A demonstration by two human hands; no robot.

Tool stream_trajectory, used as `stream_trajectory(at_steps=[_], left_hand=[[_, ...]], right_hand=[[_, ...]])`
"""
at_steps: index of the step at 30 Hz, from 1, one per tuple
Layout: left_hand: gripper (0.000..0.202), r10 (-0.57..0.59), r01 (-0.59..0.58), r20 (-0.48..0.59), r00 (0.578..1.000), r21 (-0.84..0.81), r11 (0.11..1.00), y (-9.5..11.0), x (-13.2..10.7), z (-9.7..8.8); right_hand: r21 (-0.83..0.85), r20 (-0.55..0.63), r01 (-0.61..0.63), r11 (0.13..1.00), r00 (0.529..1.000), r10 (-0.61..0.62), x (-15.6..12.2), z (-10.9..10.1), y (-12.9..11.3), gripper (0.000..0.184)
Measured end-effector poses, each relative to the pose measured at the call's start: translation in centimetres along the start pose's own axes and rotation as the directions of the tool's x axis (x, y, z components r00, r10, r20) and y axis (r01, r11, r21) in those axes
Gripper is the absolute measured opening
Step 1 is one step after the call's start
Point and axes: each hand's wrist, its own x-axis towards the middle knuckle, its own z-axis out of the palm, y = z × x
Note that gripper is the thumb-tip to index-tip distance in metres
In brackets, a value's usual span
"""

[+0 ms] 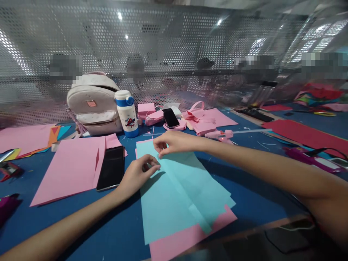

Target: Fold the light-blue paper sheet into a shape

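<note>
A narrow light-blue paper strip (pixel 181 190) lies slantwise across light-blue paper sheets (pixel 160 214), with pink paper (pixel 179 241) showing beneath them. My left hand (pixel 140 170) comes in from the left, its fingers curled and thumb and forefinger closed at the strip's far end. Just beyond it, my right hand (pixel 172 142) reaches over the sheets, pinching at the same end of the strip. The fingers partly hide that end. A small blue piece crosses the strip near its lower end.
Left of the sheets are a black phone (pixel 111 168) and folded pink paper (pixel 70 166). Behind stand a backpack (pixel 94 105) and a bottle (pixel 127 114), with a second phone (pixel 170 118) on pink pieces. A pink glue gun (pixel 219 135) lies beyond my right forearm; red sheets (pixel 307 134) lie farther right.
</note>
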Motion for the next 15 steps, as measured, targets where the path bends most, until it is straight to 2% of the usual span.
stream_trajectory(at_steps=[3,5,10,15], left_hand=[[0.028,-0.116,0.128,0.058,0.992,-0.301,0.945,0.2,0.6,-0.2],[0.032,-0.163,0.190,0.100,0.981,-0.391,0.901,0.5,0.7,-0.2],[0.037,-0.262,0.277,0.101,0.960,-0.492,0.825,1.0,0.5,0.0],[0.030,-0.240,0.232,0.046,0.970,-0.488,0.841,0.3,0.5,0.1]], right_hand=[[-0.041,-0.116,0.013,0.999,0.993,-0.018,-0.4,-0.2,-1.1,0.007],[-0.078,-0.153,0.005,0.997,0.988,-0.016,-0.5,-0.2,-1.7,0.007],[-0.101,-0.208,-0.005,0.995,0.978,-0.016,-0.3,0.3,-2.1,0.008],[-0.127,-0.206,-0.035,0.991,0.979,0.008,0.0,0.8,-2.1,0.012]])
